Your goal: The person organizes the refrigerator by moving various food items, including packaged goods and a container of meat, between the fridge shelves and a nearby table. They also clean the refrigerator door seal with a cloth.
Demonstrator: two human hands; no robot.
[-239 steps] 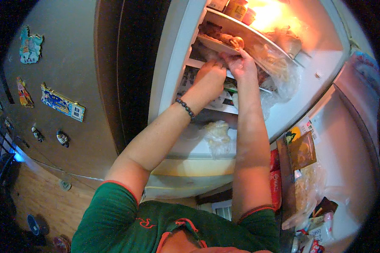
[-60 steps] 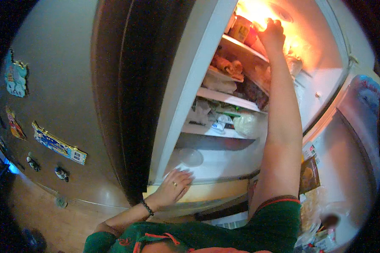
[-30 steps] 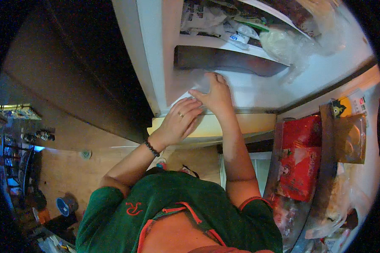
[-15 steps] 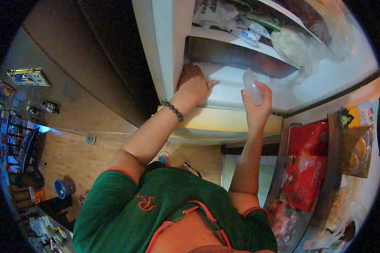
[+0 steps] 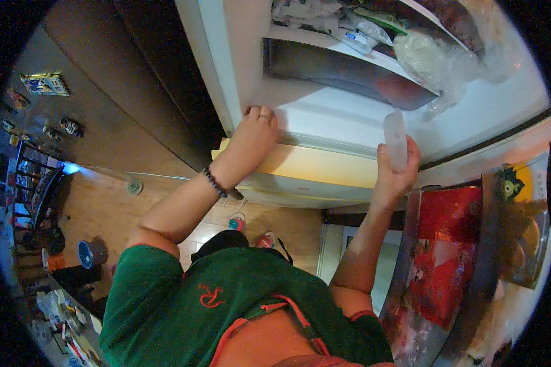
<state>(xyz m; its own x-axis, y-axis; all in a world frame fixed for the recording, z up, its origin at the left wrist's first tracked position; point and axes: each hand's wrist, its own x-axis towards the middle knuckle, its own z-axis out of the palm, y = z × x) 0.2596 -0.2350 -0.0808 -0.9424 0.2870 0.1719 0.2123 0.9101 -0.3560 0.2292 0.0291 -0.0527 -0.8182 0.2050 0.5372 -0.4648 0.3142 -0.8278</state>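
My right hand point(image 5: 397, 168) holds a small, long, translucent plastic container point(image 5: 397, 137) upright, fingers and thumb around its lower part. It is in front of the open white refrigerator compartment point(image 5: 330, 110). My left hand point(image 5: 257, 136), with a dark beaded bracelet point(image 5: 214, 182) at the wrist, is at the compartment's left side, above the pale yellow front ledge point(image 5: 324, 164). Its fingers are curled and the fingertips are hidden, so anything under them does not show. Behind both hands is a dark drawer front point(image 5: 343, 70).
Plastic bags and packets point(image 5: 373, 37) crowd the shelf above the drawer front. To the right, the open door's racks hold red packages point(image 5: 444, 263) and a yellow packet point(image 5: 526, 183). A dark door panel point(image 5: 122, 92) stands at the left. A blue bucket point(image 5: 92, 254) is on the wooden floor.
My left hand has drawn back from the compartment's inside toward the front ledge, its fingers curling. The right hand has moved right with the plastic container, which now stands straighter.
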